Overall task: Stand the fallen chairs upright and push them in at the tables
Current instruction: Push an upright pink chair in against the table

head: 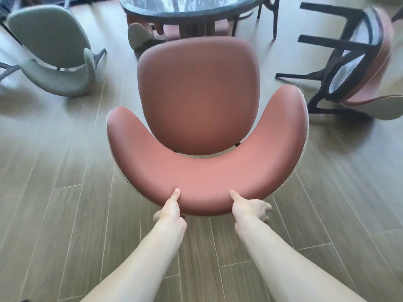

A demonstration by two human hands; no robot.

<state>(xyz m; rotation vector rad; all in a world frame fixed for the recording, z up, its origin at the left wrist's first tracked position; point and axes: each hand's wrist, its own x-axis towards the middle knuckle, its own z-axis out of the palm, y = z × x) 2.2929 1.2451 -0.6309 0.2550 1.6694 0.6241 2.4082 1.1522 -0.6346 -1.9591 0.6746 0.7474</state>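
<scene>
While both hands grip its backrest, left hand (pixel 172 205) and right hand (pixel 248 205) with fingers clamped, we note the red chair (pixel 196 101) stands upright, bench (pixel 192 7) straight ahead.

The grey-brown wood-plank floor (pixel 65 214) fills most of the view — long narrow boards with pale thin joints between them, running away towards the top.

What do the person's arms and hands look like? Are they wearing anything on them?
Both arms are bare from the bottom edge of the picture up to the hands, with no sleeves showing. The left hand and the right hand wear no gloves. No watch, bracelet or ring can be seen on the parts that show.
</scene>
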